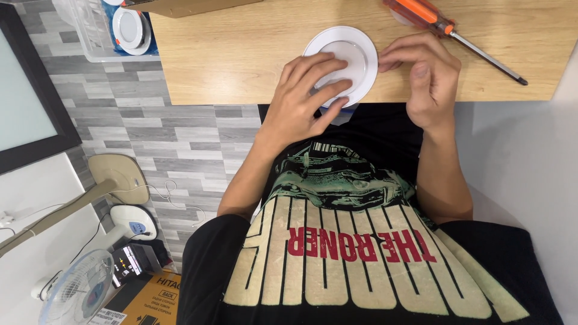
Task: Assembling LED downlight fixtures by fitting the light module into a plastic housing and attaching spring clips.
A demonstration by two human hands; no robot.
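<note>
Two hands are on one round white downlight (349, 51) at the near edge of the wooden table (241, 54). The left hand (304, 96) grasps it from above, fingers spread over its raised centre. The right hand (424, 75) pinches its flat rim. An orange-handled screwdriver (448, 27) lies just beyond the right hand.

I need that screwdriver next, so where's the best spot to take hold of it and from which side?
Take the screwdriver by its thick orange handle, coming down from above with the right hand, which is nearest. It lies flat on the wooden table, its thin metal shaft pointing away from the handle, free of the white round lamp.
</note>
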